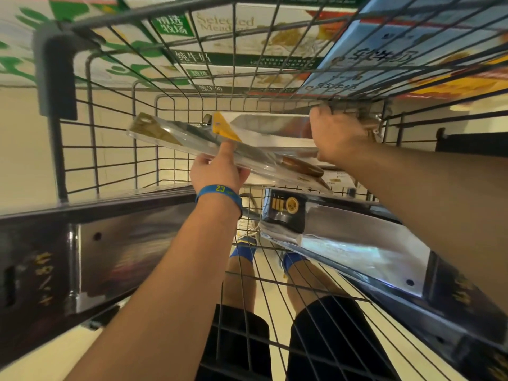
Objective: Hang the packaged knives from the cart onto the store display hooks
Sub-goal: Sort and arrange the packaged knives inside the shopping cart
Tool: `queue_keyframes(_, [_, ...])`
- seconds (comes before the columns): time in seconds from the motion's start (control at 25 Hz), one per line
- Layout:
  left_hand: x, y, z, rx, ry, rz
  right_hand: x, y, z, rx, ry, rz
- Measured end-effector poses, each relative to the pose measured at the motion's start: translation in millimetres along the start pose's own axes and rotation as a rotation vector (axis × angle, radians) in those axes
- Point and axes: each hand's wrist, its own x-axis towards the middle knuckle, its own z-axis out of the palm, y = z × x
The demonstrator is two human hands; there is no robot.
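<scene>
Clear-plastic knife packs held inside the wire cart (170, 105), one in each hand.

Head view: the left hand (217, 171) pinched a blister-packed wooden-handled knife (176, 138), thumb pressed on top and fingers curled underneath. The right hand (335, 136) was curled over the handle end of a yellow-carded cleaver pack (269, 127), close against the cart's far wire, with its fingertips hidden. The two packs crossed and touched. A black-carded cleaver (343, 237) and a dark boxed cleaver (110, 257) lay nearer in the cart. No display hooks showed. The step was best done by drawing the packs apart before raising them, keeping each one flat and clear of the wire, then shifting the grip so the hang-hole end led towards the hook.
</scene>
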Motion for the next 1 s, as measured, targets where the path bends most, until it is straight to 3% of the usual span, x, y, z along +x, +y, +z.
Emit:
queue_keyframes(0.12, [-4,-2,-5,-0.003,-0.020,-0.001,-9,2,1,0.174,0.024,-0.010])
queue_keyframes(0.4, [-40,9,-29,-0.036,-0.008,0.033,-58,23,-56,0.165,0.161,-0.090])
queue_keyframes(0.6, [-96,27,-56,-0.018,0.035,0.134,-133,39,-101,0.279,0.278,-0.012])
queue_keyframes(0.76, [-161,58,-77,-0.027,-0.106,0.255,-204,51,-139,0.459,0.331,0.092])
queue_keyframes(0.88, [-204,86,-88,-0.122,-0.329,0.311,-258,60,-161,0.733,0.287,0.081])
queue_keyframes(1.0, [-249,115,-92,-0.203,-0.437,0.327,-308,69,-182,1.047,0.279,0.139])
